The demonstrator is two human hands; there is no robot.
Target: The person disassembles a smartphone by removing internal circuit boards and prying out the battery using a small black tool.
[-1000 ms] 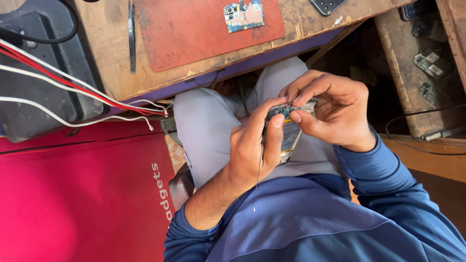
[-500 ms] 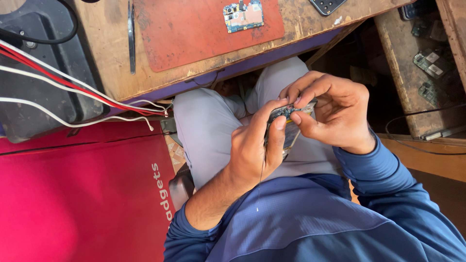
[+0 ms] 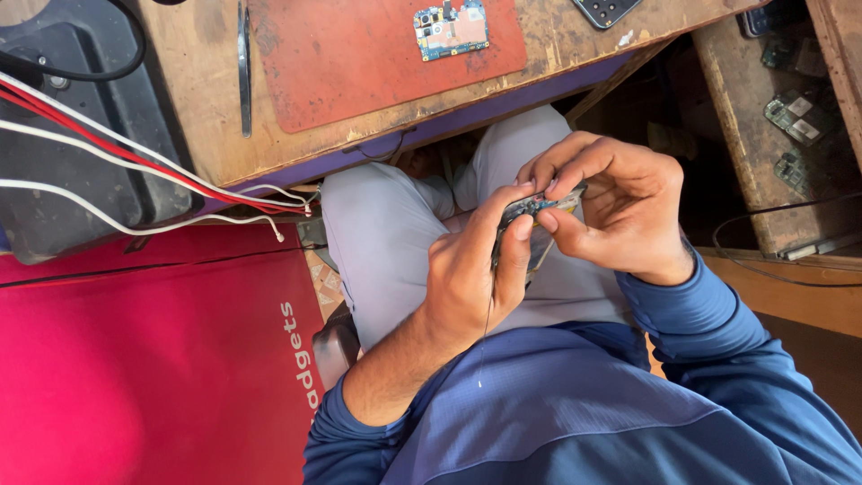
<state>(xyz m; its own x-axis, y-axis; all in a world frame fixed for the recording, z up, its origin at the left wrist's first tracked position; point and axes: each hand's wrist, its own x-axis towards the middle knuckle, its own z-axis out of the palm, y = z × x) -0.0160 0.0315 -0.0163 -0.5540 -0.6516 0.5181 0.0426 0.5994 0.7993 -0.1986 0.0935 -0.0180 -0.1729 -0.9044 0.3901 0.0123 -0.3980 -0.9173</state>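
Two hands grip a small circuit board over the lap, below the edge of a wooden workbench.

The left hand (image 3: 471,274) curls closed around the near end of the small circuit board (image 3: 536,208), thumb and forefinger pinching it, while the right hand (image 3: 620,211) closes its fingertips on the board's far end; the board sits between both hands, above the grey trousers (image 3: 386,242) and clear of the workbench (image 3: 193,117). A thin dark wire (image 3: 487,323) hangs down from under the left hand. On the bench lies a red mat (image 3: 359,54) carrying another circuit board (image 3: 451,30), with metal tweezers (image 3: 243,67) just beside the mat. Red and white cables (image 3: 135,166) run across a black case (image 3: 81,153) at the left, above a red panel (image 3: 135,368).
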